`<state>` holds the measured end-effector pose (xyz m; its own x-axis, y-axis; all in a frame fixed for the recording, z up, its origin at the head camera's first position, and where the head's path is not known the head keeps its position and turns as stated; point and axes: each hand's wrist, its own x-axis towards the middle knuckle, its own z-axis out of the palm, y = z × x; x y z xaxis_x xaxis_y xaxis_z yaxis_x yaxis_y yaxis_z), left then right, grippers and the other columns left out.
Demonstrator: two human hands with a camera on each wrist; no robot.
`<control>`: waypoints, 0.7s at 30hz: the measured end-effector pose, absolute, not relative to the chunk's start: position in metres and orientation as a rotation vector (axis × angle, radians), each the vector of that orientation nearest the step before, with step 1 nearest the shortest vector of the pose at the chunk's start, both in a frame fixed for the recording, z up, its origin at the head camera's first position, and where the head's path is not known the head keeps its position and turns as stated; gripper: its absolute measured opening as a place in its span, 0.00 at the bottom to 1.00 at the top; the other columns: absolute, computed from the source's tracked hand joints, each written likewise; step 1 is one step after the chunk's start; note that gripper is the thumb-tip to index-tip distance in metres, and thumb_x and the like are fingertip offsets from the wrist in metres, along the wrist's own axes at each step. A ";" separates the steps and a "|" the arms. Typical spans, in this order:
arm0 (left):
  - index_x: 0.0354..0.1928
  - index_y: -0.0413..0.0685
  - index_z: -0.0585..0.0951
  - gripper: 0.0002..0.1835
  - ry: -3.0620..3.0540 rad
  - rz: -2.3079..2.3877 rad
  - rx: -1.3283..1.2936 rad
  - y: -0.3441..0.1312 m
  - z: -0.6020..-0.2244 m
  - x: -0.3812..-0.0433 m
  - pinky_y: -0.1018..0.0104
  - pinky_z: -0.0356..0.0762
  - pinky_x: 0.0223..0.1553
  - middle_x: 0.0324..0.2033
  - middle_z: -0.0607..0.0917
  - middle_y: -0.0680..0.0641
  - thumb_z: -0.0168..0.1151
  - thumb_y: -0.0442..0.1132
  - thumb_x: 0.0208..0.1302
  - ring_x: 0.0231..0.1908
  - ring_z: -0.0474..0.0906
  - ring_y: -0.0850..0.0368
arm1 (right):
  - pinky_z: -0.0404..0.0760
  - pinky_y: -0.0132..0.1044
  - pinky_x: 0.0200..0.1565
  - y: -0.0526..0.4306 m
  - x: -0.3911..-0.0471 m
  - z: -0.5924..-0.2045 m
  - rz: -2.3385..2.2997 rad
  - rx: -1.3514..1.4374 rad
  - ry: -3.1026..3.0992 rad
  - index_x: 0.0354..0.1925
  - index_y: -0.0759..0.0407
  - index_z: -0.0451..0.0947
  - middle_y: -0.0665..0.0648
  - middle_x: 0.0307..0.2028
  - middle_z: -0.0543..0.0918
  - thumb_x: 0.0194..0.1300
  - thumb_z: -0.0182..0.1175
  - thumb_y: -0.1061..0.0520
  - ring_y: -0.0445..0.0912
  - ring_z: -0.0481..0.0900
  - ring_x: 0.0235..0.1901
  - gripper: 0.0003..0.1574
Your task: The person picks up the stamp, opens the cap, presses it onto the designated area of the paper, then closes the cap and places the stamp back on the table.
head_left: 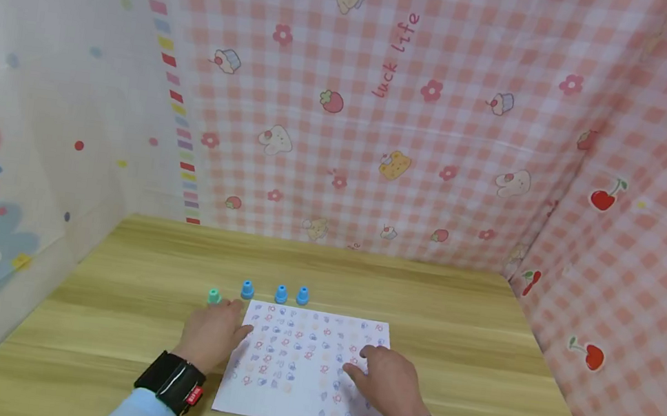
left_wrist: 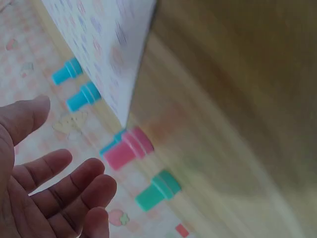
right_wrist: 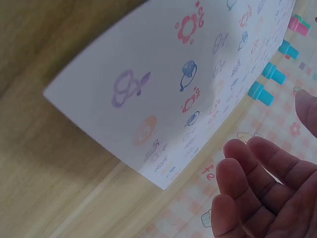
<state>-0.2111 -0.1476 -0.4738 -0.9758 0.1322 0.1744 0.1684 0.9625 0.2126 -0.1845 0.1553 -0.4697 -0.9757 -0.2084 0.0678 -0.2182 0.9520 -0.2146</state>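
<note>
A white sheet of paper (head_left: pixel 302 402) lies on the table, covered in rows of small stamped pictures in red, blue, purple and orange. My left hand (head_left: pixel 210 333) is at the sheet's left edge, fingers loosely spread and holding nothing. Just beyond its fingers are a pink stamp (left_wrist: pixel 128 148) and a green stamp (head_left: pixel 214 296); the head view hides the pink one behind the hand. Over the sheet's right side hovers my right hand (head_left: pixel 392 383), fingers loosely bent, nothing in its grasp. Three blue stamps (head_left: pixel 281 294) stand behind the sheet's far edge.
The wooden table (head_left: pixel 464 363) extends around the paper on all sides. A pink checked cloth (head_left: pixel 351 168) hangs at the back and right, and a white printed cloth (head_left: pixel 41 96) covers the left side.
</note>
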 end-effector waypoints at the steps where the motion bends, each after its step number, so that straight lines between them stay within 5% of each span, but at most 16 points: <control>1: 0.43 0.38 0.80 0.20 -2.952 -0.351 -0.215 -0.150 -0.474 -0.214 0.64 0.68 0.21 0.25 0.76 0.47 0.72 0.48 0.60 0.22 0.70 0.55 | 0.79 0.43 0.33 0.155 -0.185 -0.470 0.342 0.339 -3.057 0.42 0.59 0.85 0.54 0.31 0.86 0.60 0.68 0.39 0.43 0.78 0.28 0.26; 12: 0.38 0.40 0.78 0.14 -2.905 -0.310 -0.196 -0.159 -0.476 -0.234 0.60 0.72 0.20 0.22 0.75 0.47 0.71 0.42 0.59 0.21 0.73 0.53 | 0.75 0.39 0.31 0.157 -0.183 -0.471 0.330 0.330 -3.107 0.40 0.58 0.85 0.49 0.27 0.82 0.61 0.67 0.38 0.41 0.70 0.23 0.25; 21: 0.38 0.38 0.79 0.11 -2.896 -0.280 -0.233 -0.164 -0.484 -0.243 0.57 0.73 0.20 0.21 0.76 0.46 0.68 0.39 0.61 0.20 0.76 0.52 | 0.77 0.42 0.32 0.154 -0.180 -0.470 0.342 0.358 -3.107 0.40 0.58 0.85 0.50 0.28 0.84 0.61 0.66 0.38 0.41 0.74 0.25 0.25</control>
